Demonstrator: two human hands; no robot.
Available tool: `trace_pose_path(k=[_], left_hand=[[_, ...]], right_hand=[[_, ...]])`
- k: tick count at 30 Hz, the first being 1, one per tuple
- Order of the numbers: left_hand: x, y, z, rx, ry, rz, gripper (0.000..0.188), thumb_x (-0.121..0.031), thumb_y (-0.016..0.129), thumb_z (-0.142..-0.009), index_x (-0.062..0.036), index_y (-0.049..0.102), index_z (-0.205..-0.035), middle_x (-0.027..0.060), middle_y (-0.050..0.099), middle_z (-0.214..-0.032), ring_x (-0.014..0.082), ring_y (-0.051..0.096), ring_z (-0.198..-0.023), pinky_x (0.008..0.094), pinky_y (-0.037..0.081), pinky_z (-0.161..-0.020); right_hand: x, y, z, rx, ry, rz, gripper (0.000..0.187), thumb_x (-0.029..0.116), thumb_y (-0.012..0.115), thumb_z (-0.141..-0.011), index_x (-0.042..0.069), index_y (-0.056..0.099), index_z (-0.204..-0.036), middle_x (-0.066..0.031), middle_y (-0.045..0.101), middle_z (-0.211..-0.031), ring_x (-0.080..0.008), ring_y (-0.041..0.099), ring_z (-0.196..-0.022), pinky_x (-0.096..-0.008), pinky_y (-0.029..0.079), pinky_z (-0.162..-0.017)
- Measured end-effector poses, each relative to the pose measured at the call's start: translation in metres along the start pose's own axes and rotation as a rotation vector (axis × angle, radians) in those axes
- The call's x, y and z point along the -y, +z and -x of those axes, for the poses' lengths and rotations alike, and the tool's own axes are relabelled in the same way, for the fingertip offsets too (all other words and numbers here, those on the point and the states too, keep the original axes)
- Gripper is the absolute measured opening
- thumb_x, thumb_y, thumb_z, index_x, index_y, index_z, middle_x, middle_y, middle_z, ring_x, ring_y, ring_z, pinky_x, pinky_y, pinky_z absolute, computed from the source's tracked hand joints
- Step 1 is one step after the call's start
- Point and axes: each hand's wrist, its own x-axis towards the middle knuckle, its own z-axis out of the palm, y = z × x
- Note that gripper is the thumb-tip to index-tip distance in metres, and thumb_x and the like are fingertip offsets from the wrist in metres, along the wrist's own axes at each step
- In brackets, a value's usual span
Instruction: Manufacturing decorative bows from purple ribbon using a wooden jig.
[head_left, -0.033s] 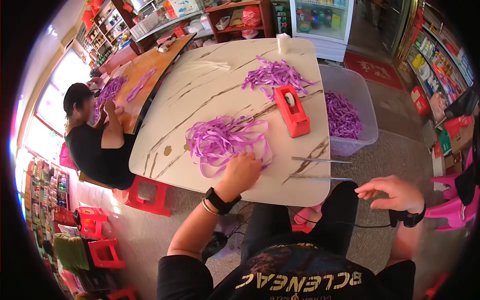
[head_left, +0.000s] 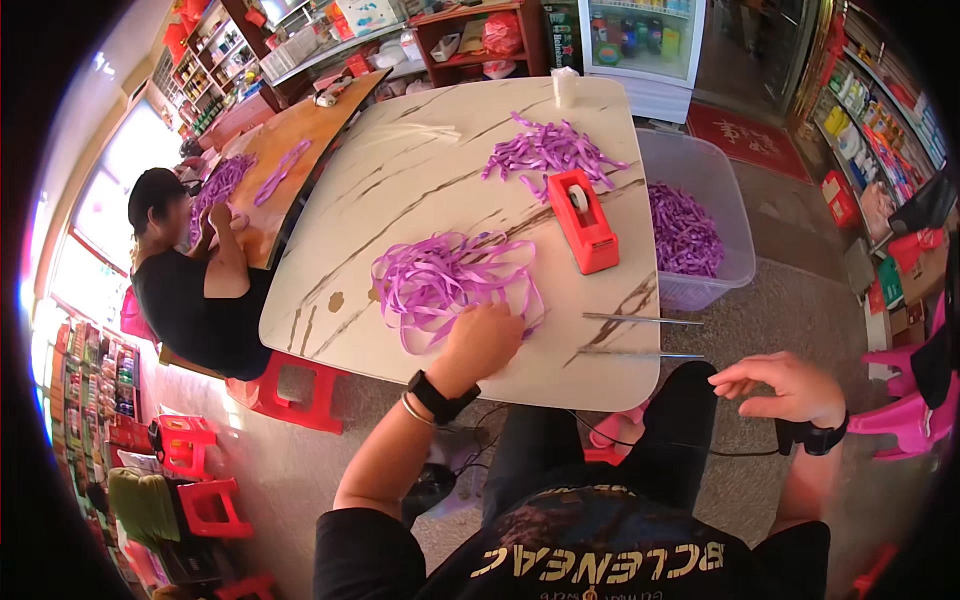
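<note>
A loose tangle of purple ribbon (head_left: 445,280) lies on the near half of the marble-patterned table (head_left: 370,190). At its near right edge, my left hand (head_left: 484,342) is closed with curled fingers on the ribbon; its fingertips are partly hidden. My right hand (head_left: 785,388) hovers off the table's near right corner, open and holding nothing, with thumb and fingers apart. Two thin metal rods, a far one (head_left: 660,319) and a near one (head_left: 660,354), jut past the table's right edge, close to that hand. Beyond the tangle stands a red tape dispenser (head_left: 590,240).
Short purple strips (head_left: 550,150) are heaped at the far right, near a white cup (head_left: 566,88). Beside the table, a clear plastic bin (head_left: 742,215) holds many more. On the left, a person (head_left: 195,285) works at a wooden table (head_left: 300,130). Red stools (head_left: 290,395) stand below.
</note>
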Motion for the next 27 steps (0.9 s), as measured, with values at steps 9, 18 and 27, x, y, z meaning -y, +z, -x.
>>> trace_pose_path(k=[9,18,27], left_hand=[[0.043,-0.144,-0.063,-0.346,-0.051,1.114,0.015,-0.013,0.048,-0.084,-0.0015,0.056,-0.080,0.0061,0.059,-0.083,0.0117,0.053,-0.073,0.0247,0.042,-0.067],[-0.004,-0.233,-0.074,-0.473,0.069,1.312,0.021,-0.019,0.039,-0.089,-0.0064,0.045,-0.072,0.0139,0.058,-0.099,0.0144,0.054,-0.076,0.0239,0.042,-0.062],[-0.074,-0.195,-0.068,0.159,0.225,1.311,0.024,-0.023,0.046,-0.081,0.0003,0.050,-0.075,0.0175,0.059,-0.076,0.0105,0.044,-0.040,0.0217,0.024,-0.036]], right_hand=[[-0.016,0.024,0.001,-0.097,0.037,-0.050,0.038,0.009,0.059,-0.078,0.004,0.050,-0.114,-0.0095,0.060,-0.095,-0.0161,0.059,-0.083,-0.0269,0.047,-0.074],[-0.011,0.032,-0.023,-0.085,-0.072,-0.092,0.036,0.011,0.059,-0.079,0.003,0.051,-0.113,-0.0092,0.060,-0.097,-0.0154,0.059,-0.085,-0.0258,0.047,-0.073],[0.022,0.028,-0.053,-0.678,-0.278,-0.397,0.034,0.009,0.048,-0.083,0.001,0.046,-0.116,-0.0076,0.054,-0.109,-0.0152,0.049,-0.103,-0.0277,0.036,-0.089]])
